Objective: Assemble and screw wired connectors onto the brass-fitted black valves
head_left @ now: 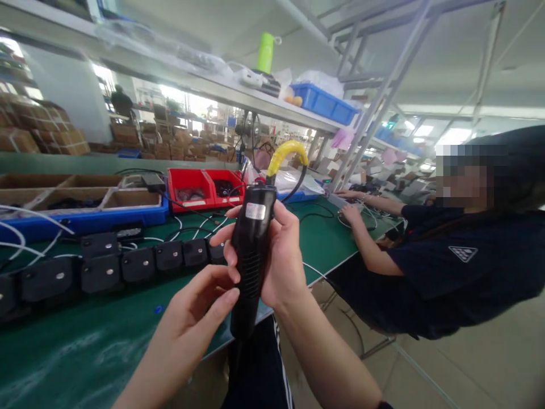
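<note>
A black electric screwdriver [254,244], with vent slots and a small white label on its body, is held up close in front of me, narrow end down. A yellow-wrapped cable [286,152] loops out of its top and continues as a black cord. My right hand [285,261] wraps the body from the right, its fingertips showing on the left side. My left hand [198,315] is at the lower left of the body, with thumb and curled fingers against it. The tip below is dark and hard to make out.
A row of black box-like units [100,274] stands on the green bench [85,352]. Behind are red bins [189,190], a blue divided tray [140,217] and loose white cables. A shelf [170,71] crosses overhead. To my right, a co-worker [426,255] handles something on the bench.
</note>
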A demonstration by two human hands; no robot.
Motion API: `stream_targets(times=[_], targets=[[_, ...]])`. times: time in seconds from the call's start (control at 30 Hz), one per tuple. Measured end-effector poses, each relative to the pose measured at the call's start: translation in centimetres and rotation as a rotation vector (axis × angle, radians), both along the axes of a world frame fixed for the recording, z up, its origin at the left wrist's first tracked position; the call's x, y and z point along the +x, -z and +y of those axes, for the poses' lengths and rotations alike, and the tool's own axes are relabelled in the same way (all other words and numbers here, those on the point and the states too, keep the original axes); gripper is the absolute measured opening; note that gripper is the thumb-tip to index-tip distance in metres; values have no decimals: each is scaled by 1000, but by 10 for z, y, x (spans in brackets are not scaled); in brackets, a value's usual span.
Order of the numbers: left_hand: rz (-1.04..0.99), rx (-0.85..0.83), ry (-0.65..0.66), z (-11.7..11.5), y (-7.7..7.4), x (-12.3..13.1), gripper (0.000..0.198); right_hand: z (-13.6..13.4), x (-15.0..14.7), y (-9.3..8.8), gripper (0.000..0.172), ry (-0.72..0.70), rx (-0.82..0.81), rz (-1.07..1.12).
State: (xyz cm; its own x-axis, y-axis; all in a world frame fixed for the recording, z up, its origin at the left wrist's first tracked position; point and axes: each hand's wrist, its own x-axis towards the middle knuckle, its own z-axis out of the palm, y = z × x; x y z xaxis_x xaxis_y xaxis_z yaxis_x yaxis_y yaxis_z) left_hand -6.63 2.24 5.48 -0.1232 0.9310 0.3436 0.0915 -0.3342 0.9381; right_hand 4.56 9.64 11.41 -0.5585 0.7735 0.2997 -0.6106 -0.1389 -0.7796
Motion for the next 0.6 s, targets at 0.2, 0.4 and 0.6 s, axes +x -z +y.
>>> stream_targets(times=[0.2,0.4,0.6], targets=[[237,-10,-374,0,20,-13,30,-3,8,3,47,-56,11,71],[558,67,-574,5,60,-19,39,3,13,4,47,-89,81,50],[514,-77,-476,6,77,-21,38,15,8,-3,48,78,150,-153]])
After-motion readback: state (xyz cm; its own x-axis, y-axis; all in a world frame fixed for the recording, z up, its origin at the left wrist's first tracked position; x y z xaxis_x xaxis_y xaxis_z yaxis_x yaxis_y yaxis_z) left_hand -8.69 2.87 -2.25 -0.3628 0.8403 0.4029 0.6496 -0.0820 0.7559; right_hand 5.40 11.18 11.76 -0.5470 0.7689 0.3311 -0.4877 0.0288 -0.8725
